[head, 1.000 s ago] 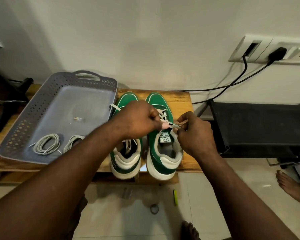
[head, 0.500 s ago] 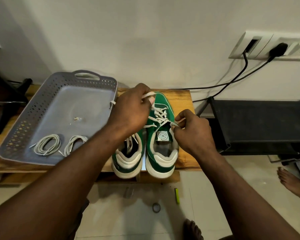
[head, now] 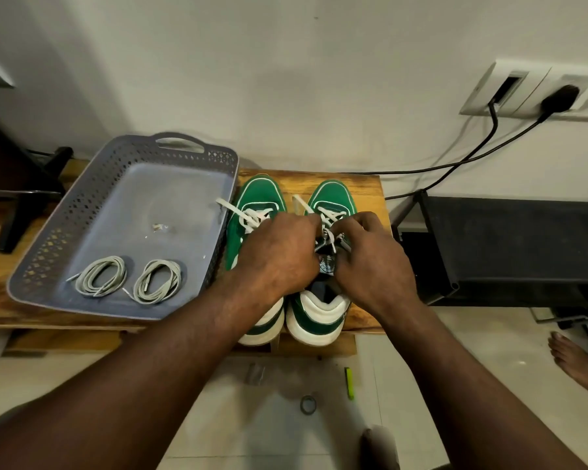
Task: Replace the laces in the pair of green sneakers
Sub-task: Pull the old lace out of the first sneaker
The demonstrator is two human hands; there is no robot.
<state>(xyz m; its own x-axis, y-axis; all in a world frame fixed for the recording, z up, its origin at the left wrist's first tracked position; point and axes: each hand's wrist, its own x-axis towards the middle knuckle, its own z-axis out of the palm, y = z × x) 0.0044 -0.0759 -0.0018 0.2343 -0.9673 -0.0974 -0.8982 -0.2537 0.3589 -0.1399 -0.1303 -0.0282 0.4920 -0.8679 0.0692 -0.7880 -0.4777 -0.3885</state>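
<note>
No text legible, one round white label point(head: 326, 266) on the tongue of the green sneaker point(head: 331, 198) farther from the grey tray point(head: 82, 205), partly covered, print too small and blurred to read

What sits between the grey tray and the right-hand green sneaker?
The other green sneaker, beside the grey tray, shown in the head view.
</note>
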